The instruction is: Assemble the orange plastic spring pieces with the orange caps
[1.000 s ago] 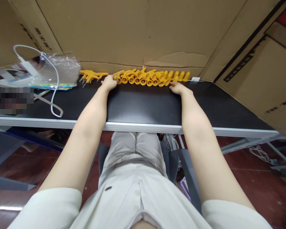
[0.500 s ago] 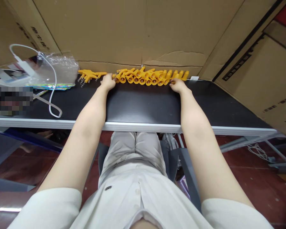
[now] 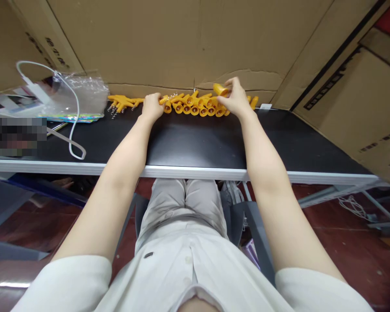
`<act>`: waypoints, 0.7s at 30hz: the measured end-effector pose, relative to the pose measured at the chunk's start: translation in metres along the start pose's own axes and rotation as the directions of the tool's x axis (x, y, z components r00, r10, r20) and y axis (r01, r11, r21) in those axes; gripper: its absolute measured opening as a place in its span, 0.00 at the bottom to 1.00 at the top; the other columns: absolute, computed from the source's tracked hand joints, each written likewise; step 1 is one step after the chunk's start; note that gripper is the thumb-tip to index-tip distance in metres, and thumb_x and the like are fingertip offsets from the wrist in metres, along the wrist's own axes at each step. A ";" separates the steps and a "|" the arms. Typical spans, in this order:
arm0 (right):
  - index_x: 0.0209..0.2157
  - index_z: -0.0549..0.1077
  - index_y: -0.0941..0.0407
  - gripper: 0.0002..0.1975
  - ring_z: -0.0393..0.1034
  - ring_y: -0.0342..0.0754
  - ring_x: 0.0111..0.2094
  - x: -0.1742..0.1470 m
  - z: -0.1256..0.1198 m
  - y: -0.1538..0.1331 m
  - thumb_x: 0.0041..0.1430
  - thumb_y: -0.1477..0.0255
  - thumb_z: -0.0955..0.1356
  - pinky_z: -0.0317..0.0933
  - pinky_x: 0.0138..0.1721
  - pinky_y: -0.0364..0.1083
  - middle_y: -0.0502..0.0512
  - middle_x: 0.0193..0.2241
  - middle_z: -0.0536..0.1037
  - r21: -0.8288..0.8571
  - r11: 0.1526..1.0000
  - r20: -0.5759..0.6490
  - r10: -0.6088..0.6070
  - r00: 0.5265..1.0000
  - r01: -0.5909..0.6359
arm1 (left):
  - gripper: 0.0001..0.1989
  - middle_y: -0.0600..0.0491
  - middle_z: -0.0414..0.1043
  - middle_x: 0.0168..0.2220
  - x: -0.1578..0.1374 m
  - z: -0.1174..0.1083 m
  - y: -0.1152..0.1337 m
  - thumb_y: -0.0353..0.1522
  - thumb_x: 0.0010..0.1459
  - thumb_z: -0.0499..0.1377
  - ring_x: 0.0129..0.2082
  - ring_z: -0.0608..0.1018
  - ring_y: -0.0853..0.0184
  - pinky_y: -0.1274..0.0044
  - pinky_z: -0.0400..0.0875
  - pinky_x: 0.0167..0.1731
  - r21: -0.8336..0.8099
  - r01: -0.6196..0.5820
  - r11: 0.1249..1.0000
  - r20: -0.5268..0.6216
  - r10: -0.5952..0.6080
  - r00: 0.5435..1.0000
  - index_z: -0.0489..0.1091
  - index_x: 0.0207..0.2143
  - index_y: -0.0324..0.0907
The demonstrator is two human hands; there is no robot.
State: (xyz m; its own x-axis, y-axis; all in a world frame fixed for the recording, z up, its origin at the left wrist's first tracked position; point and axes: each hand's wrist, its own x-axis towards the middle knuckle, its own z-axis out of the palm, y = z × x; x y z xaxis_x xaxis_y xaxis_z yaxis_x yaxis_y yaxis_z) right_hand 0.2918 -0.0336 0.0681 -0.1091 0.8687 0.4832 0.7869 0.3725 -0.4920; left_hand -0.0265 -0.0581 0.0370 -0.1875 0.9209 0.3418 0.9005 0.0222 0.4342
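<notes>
My left hand (image 3: 152,106) is closed around a yellow-handled corkscrew (image 3: 163,100), its thin metal spiral pointing right toward the row. Between thumb and fingers of my right hand (image 3: 236,99) is a yellow funnel-shaped cap (image 3: 220,89), raised above the other pieces and tilted to the left. A row of yellow funnel-shaped pieces (image 3: 195,111) lies along the back of the black table, many with open ends facing me and something metallic inside. Left of my left hand lies a pile of yellow-handled corkscrews (image 3: 120,102) with bare spirals.
Behind the row stands a cardboard wall (image 3: 149,43). A clear plastic bag (image 3: 84,93) and a white cable (image 3: 76,112) lie at the left of the black table (image 3: 195,143). A small white tag (image 3: 265,106) lies at the back right. A metal edge (image 3: 195,172) runs along the front.
My right hand has risen and moved left, lifting a yellow funnel-shaped cap from the row. My left hand has shifted slightly right and up, and the corkscrew's spiral now shows.
</notes>
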 end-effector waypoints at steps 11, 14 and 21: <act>0.45 0.81 0.55 0.25 0.84 0.56 0.48 -0.005 0.031 -0.014 0.46 0.75 0.85 0.81 0.59 0.57 0.57 0.49 0.83 0.340 0.938 0.305 -0.185 0.934 0.075 | 0.25 0.39 0.78 0.67 -0.012 -0.003 0.017 0.30 0.66 0.62 0.70 0.77 0.46 0.66 0.68 0.73 0.113 -0.020 0.993 0.081 0.011 0.997 0.80 0.64 0.40; 0.46 0.82 0.56 0.24 0.85 0.56 0.49 -0.004 0.034 -0.012 0.46 0.75 0.85 0.80 0.60 0.57 0.57 0.47 0.83 0.382 0.923 0.319 -0.179 0.931 0.047 | 0.23 0.39 0.79 0.66 -0.018 -0.004 0.022 0.31 0.68 0.61 0.68 0.79 0.46 0.65 0.71 0.71 0.141 -0.033 0.989 0.100 0.019 0.995 0.80 0.63 0.39; 0.46 0.83 0.55 0.25 0.85 0.55 0.48 -0.003 0.035 -0.010 0.46 0.74 0.86 0.80 0.62 0.58 0.58 0.48 0.86 0.404 0.914 0.330 -0.178 0.927 0.032 | 0.24 0.38 0.77 0.68 -0.024 -0.003 0.029 0.29 0.69 0.60 0.68 0.79 0.46 0.64 0.73 0.69 0.158 -0.038 0.987 0.116 0.020 0.993 0.80 0.64 0.38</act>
State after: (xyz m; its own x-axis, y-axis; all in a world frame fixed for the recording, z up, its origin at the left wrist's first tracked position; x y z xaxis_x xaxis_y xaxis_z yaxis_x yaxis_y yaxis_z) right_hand 0.2631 -0.0284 0.0456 -0.4420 0.8466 0.2965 0.4701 0.5001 -0.7273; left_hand 0.0025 -0.0805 0.0438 -0.1231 0.9601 0.2512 0.9576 0.0485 0.2840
